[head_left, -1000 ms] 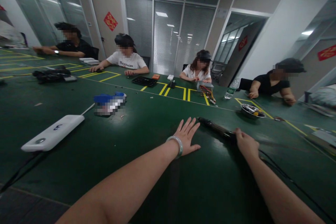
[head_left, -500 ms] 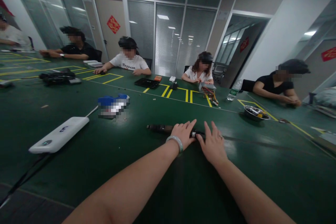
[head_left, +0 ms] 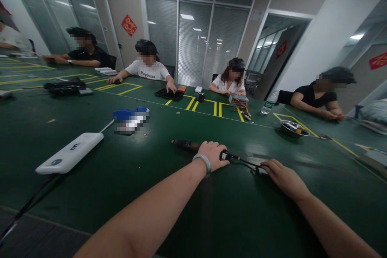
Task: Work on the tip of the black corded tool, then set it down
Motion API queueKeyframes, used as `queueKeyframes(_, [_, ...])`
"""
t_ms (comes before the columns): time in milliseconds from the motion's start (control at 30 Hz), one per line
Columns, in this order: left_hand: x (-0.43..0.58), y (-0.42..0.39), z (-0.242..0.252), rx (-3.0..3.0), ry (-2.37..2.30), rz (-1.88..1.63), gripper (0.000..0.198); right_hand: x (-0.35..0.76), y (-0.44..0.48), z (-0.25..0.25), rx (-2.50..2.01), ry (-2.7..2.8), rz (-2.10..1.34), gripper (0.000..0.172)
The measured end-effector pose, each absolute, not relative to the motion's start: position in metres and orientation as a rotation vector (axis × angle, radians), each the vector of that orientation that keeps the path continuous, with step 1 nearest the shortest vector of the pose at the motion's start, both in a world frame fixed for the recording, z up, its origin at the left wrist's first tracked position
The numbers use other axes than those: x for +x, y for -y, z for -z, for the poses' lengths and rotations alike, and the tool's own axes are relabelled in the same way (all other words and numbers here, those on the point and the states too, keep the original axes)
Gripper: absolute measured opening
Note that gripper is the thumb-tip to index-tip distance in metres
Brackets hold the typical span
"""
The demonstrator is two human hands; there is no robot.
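On the green table lies a dark, corded electric screwdriver (head_left: pixel 186 145), its narrow metal tip pointing left. My left hand (head_left: pixel 213 154), with a pale bangle at the wrist, is wrapped over its rear half and hides part of the body. A thin black cord (head_left: pixel 242 159) runs out of the tool's right end. Farther right, my right hand (head_left: pixel 282 175) pinches this cord between thumb and fingers, and a short loop of it hangs by the fingertips.
A white power bank (head_left: pixel 71 153) with cables lies left, near a blue-and-white item (head_left: pixel 131 119), partly blurred out. Across the green table (head_left: pixel 169 209) are a metal bowl (head_left: pixel 294 129), a water bottle (head_left: pixel 270 102), a metal box with wires (head_left: pixel 238 100) and a black tray (head_left: pixel 169 94). Several people sit opposite.
My right hand has moved right, away from the tool's end, and closed on the cord. My left hand's fingers have curled around the electric screwdriver. A person opposite now reaches to the black tray.
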State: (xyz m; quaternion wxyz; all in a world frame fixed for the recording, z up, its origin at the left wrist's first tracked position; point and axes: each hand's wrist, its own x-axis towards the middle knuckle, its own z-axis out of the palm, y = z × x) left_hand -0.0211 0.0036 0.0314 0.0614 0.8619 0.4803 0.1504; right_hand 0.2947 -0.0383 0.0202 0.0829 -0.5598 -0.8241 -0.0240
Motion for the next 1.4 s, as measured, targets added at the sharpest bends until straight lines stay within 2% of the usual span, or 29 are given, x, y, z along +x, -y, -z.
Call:
queueKeyframes(167, [-0.018, 0.0, -0.032, 2.629, -1.443, -0.495, 0.05, 0.287, -0.005, -0.023, -1.782, 2.283, 0.295, 0.034])
queueKeyframes(400, [-0.014, 0.004, -0.034, 2.676, -1.443, -0.552, 0.044, 0.237, -0.012, -0.028, -2.112, 1.899, 0.117, 0.038])
queueKeyframes(567, [-0.009, 0.007, -0.034, 2.716, -1.422, -0.559, 0.043, 0.222, 0.017, -0.037, -1.875, 2.015, 0.268, 0.033])
queueKeyframes(667, [-0.006, 0.009, -0.033, 2.774, -1.352, -0.557, 0.038, 0.214, 0.025, -0.043, -1.783, 2.074, 0.233, 0.027])
queueKeyframes(800, [-0.002, 0.011, -0.034, 2.834, -1.296, -0.539, 0.026, 0.208, 0.022, -0.045, -1.784, 2.219, 0.176, 0.021])
queueKeyframes(1167, [0.012, 0.006, -0.029, 2.898, -1.409, -0.52, 0.017, 0.207, 0.016, -0.04, -1.917, 2.301, 0.148, 0.015])
queueKeyframes(1400, [0.01, 0.003, -0.028, 2.886, -1.344, -0.582, 0.015, 0.206, 0.021, -0.043, -1.784, 2.288, 0.138, 0.015])
